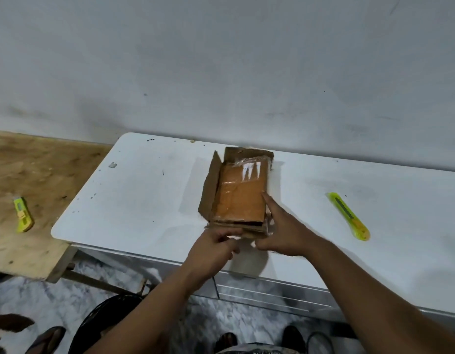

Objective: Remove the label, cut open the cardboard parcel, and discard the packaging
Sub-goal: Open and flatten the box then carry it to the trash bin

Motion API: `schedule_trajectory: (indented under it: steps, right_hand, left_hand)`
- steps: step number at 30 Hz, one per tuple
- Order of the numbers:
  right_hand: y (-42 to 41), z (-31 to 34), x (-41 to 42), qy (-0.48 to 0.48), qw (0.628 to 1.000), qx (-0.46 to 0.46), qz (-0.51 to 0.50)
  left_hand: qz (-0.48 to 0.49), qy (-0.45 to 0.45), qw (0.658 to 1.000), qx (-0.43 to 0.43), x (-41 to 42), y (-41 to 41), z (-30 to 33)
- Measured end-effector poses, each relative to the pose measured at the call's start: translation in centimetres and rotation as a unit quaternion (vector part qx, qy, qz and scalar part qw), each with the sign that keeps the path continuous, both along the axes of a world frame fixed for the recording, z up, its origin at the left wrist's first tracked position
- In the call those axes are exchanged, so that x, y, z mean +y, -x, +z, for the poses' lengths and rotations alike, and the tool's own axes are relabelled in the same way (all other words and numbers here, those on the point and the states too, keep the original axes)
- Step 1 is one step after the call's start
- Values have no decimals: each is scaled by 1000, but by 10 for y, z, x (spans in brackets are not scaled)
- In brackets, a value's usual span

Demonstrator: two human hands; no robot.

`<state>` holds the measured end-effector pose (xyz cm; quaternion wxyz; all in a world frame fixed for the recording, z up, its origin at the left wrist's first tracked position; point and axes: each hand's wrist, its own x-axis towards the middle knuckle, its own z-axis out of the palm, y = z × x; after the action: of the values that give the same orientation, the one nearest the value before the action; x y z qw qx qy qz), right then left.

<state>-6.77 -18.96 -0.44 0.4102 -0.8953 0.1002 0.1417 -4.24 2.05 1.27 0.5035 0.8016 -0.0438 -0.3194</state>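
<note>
Your left hand point(216, 245) pinches the near edge of the taped, glossy cardboard parcel point(240, 192) on the smooth white table point(134, 190); your right hand point(282, 233) presses its side, forefinger extended. A yellow plastic cutter point(349, 216) lies well apart.

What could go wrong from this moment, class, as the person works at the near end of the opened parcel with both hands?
1. The parcel lies near the table front edge; tugging at its near end with the left hand might drag it off.
2. The right hand presses only one side, so the parcel may twist.
3. The cutter lies loose beside the right forearm; whether its blade is out is unclear, and a sweep could knock it.
</note>
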Motion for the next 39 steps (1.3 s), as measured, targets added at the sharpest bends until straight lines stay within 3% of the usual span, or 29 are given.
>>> schedule_trajectory:
  steps: [2,6,8,11,15,22,30,35,39]
  right_hand:
    - [-2,8,-11,14,999,23,34]
    - [-9,22,-30,77,992,59,85]
    - [-10,26,-41,100,987,82,97]
    - [-10,30,-57,132,979,102,117]
    - [-15,36,-72,248,957,101,114]
    - [-31,38,-84,399,908,73,101]
    - [-52,53,-87,178,962,198,57]
    - [-52,36,-83,104,988,116,21]
    - [-62,21,-90,121,993,3,-1]
  left_hand:
    - [-57,-10,997,-42,1,-3,10]
    - [-77,-37,979,-186,-4,-24,29]
    - [-109,-98,945,-292,-7,-39,34]
    - [-213,-236,859,-402,-9,-60,28]
    - [-302,-326,808,-387,-5,-60,14]
    - [-369,-311,788,-382,-17,-30,-6]
    - [-398,-300,781,-376,-29,-21,-35]
    - [-379,-297,795,-370,-36,-18,-42]
    - [-375,-305,788,-381,-42,-18,-49]
